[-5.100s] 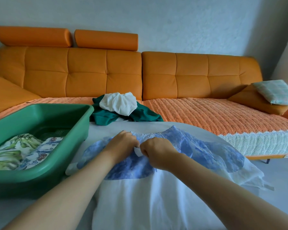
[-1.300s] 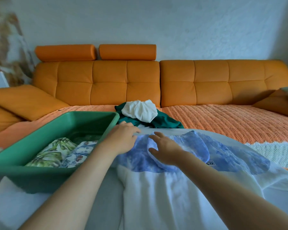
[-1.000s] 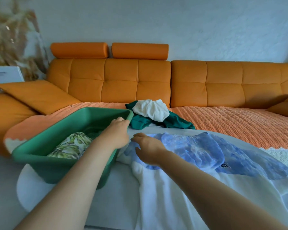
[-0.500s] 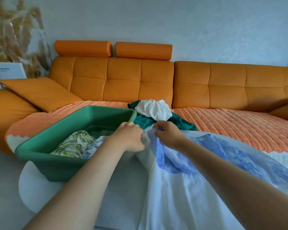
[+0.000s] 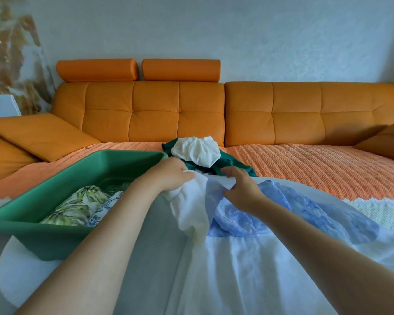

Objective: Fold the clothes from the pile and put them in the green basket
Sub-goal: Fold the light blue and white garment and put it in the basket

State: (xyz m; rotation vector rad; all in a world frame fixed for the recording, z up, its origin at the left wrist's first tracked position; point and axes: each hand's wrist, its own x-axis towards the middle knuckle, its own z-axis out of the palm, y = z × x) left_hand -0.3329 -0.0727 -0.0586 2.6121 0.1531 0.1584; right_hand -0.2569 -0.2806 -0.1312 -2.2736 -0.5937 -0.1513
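Folding stage, with one garment in hand. At left, the green basket (image 5: 55, 233) stands on the white table (image 5: 14, 269) and holds two folded printed pieces (image 5: 77, 208). Just right of the basket's far corner, the left hand (image 5: 168, 176), forearm stretched forward, grips a bunched white edge of the white-and-blue garment (image 5: 237, 258); its fingers are curled round the cloth, which is raised a little off the table. The garment lies spread across the table toward the viewer, its blue-patterned part crumpled between the two hands. Beyond it, the pile (image 5: 196, 153) of white and dark-green clothes lies on the orange sofa (image 5: 305, 114). At right, the right hand (image 5: 239, 189) pinches the garment's far edge, fingers on top. Judged step: gathering the far edge for a fold. The next move probably calls for both hands to carry that edge evenly toward the viewer, layers aligned, before any transfer to the basket.
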